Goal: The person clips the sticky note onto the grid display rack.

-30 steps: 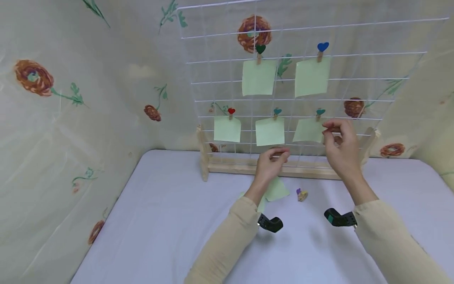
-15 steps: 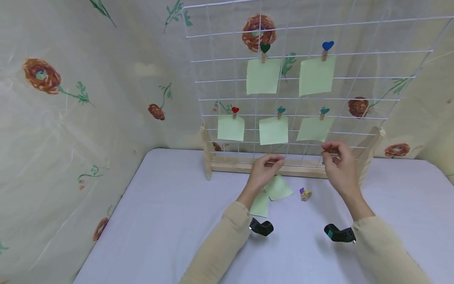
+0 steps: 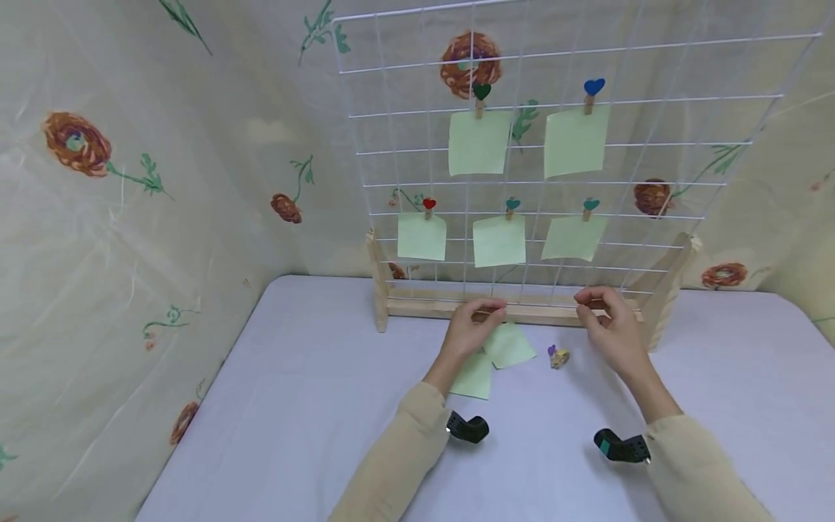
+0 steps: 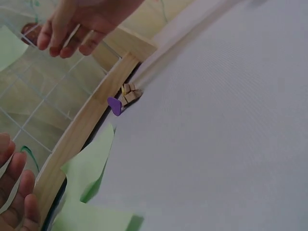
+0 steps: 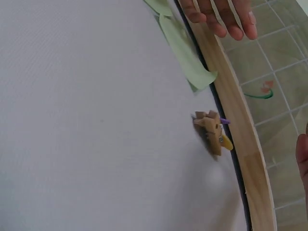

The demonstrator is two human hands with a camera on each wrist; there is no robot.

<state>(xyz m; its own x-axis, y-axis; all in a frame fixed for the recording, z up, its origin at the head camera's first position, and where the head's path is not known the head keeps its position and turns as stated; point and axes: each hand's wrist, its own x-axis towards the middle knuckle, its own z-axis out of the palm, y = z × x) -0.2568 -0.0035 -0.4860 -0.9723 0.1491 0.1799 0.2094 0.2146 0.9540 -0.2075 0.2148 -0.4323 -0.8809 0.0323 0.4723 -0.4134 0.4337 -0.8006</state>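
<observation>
My left hand (image 3: 471,328) hovers over two pale green paper notes, one (image 3: 510,346) by the rack's base and another (image 3: 472,377) partly under the wrist. Its loosely bent fingers hold nothing. To the right, my right hand (image 3: 612,324) is in front of the wooden base (image 3: 541,315), fingers slightly curled with nothing between them. Between the hands lie small wooden clothespins (image 3: 559,358) with purple and yellow heart tops; the right wrist view shows these clothespins (image 5: 211,132) close to the base. Both hands are apart from everything they hover near.
A white wire grid (image 3: 404,130) stands upright in the wooden base. Two green notes hang in its upper row, including one (image 3: 577,141) under a blue heart clothespin (image 3: 594,88). Three hang lower, including one (image 3: 421,237) under a red heart. Flowered cloth (image 3: 215,239) surrounds the table.
Both hands have moved down from the grid toward the table, the left one also leftward. The right hand has drawn away from the lower right note. The hanging notes stay put.
</observation>
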